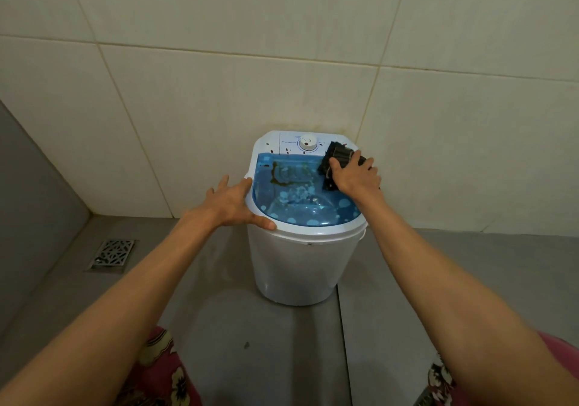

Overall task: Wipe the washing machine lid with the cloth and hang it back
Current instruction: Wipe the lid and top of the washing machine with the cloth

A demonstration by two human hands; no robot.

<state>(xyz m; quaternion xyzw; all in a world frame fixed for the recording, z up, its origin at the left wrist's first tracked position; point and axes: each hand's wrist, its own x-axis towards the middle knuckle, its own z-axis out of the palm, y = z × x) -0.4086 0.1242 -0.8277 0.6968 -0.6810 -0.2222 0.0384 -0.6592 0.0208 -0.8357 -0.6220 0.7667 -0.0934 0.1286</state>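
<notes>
A small white washing machine [291, 267] stands on the floor against the tiled wall. Its clear blue lid [297, 198] has pale dots and a brown smear [279, 175] near its back left. Brown spots mark the white control panel around the dial [308, 143]. My right hand [355, 175] presses a dark cloth [332, 162] flat on the lid's back right corner, fingers spread over it. My left hand [235, 202] rests open against the machine's left rim, thumb on the front edge.
A metal floor drain [112, 253] lies to the left on the grey floor. Cream wall tiles [282, 61] rise behind the machine. Patterned pink clothing shows at the bottom corners.
</notes>
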